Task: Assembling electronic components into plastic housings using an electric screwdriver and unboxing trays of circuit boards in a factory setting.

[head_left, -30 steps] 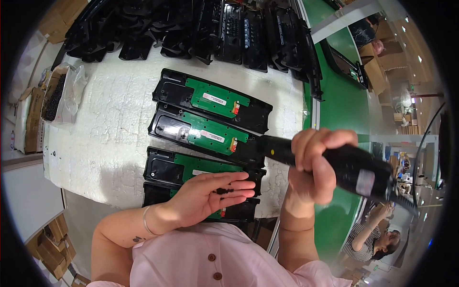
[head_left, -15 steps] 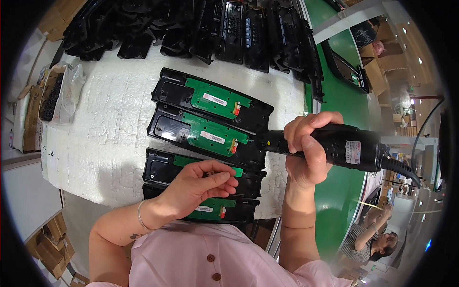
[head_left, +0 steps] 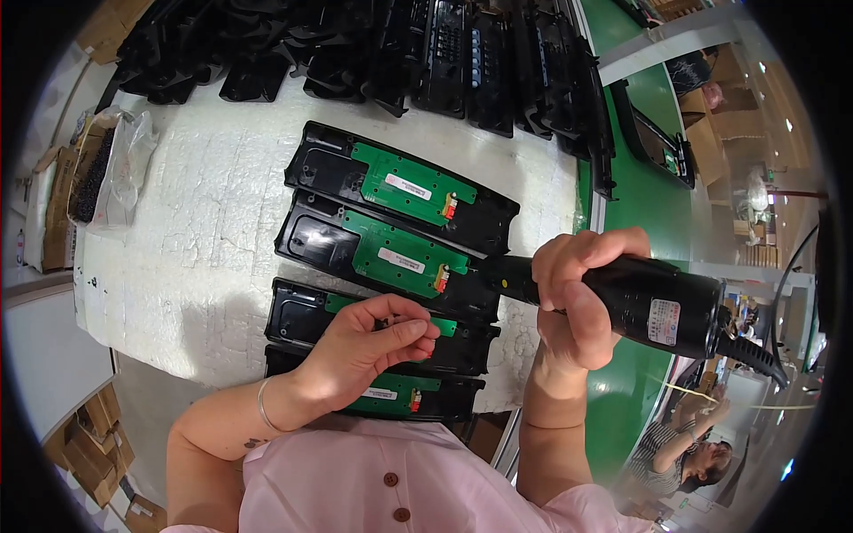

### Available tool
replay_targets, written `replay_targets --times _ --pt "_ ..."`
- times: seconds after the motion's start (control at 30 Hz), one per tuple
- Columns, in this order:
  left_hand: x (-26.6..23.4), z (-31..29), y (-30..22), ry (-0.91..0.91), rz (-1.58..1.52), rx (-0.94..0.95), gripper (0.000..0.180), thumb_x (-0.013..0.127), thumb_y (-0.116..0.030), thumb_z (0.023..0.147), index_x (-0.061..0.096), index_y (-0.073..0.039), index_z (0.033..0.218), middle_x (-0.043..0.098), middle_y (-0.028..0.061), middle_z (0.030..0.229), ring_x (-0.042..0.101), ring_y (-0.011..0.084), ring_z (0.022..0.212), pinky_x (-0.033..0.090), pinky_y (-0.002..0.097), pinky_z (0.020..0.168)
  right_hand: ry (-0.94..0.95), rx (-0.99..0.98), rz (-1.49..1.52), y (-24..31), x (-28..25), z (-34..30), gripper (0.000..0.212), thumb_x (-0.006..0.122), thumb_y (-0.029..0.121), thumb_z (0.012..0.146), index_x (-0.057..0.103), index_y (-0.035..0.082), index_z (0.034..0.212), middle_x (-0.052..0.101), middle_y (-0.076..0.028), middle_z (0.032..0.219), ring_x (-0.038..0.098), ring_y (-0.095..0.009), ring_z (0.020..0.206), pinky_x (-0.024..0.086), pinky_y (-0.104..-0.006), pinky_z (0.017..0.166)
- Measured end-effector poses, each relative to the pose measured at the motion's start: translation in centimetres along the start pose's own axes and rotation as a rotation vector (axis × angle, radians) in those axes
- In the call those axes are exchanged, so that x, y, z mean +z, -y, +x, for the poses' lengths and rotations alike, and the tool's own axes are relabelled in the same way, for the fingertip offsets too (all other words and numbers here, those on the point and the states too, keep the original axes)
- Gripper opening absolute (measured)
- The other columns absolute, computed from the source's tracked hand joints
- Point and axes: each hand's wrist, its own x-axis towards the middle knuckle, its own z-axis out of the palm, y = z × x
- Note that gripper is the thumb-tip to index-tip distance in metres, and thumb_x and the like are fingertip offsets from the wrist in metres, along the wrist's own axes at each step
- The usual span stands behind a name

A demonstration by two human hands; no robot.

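My right hand is wrapped round a black electric screwdriver with a corded rear end. It lies nearly level, its nose at the right end of the second black plastic housing from the far side; the bit's tip is hard to make out. A green circuit board sits in that housing. Over the third housing, my left hand is closed in a pinch, with small dark bits showing by the fingers, too small to name. The farthest housing and the nearest one hold similar boards.
The housings lie on a white foam-covered table. Stacked black plastic parts fill its far side. A box of small dark pieces with a plastic bag stands at left. A green surface runs along the right; a co-worker is beyond it.
The screwdriver and my right hand have shifted slightly down and to the right, its rear end sinking. My left hand keeps its pinch in nearly the same place. The view has shifted slightly.
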Motion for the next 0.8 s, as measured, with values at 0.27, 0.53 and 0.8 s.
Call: replay_targets --times 0.27,0.53,0.8 --pt "0.0 -0.1 0.0 -0.035 0.001 -0.012 0.013 0.052 -0.007 0.085 0.055 -0.002 0.096 0.060 0.0088 0.089 0.059 0.0146 0.081 0.050 0.0239 0.073 0.005 0.012 0.038 -1.1 -0.3 0.7 0.026 0.054 -0.005 0.067 0.038 0.004 0.085 0.044 -0.005 0.061 0.042 -0.011 0.047 0.037 -0.0222 0.043" --pt "0.3 -0.5 -0.5 -0.068 -0.065 -0.037 0.017 0.052 -0.011 0.086 0.056 -0.002 0.099 0.060 0.0073 0.088 0.059 0.0131 0.079 0.050 0.0226 0.073 0.059 0.021 0.018 -1.2 0.1 0.8 0.025 0.053 -0.006 0.068 0.038 0.003 0.085 0.045 -0.006 0.061 0.045 -0.011 0.048 0.039 -0.0226 0.044" --pt "0.6 -0.8 0.0 0.066 -0.231 -0.038 0.015 0.050 -0.017 0.087 0.056 -0.004 0.092 0.059 0.0040 0.082 0.057 0.0089 0.073 0.049 0.0179 0.065 0.083 -0.152 0.242 6.1 2.3 -1.3 0.031 0.064 0.003 0.066 0.038 0.011 0.082 0.049 0.002 0.051 0.044 -0.008 0.039 0.034 -0.0198 0.040"
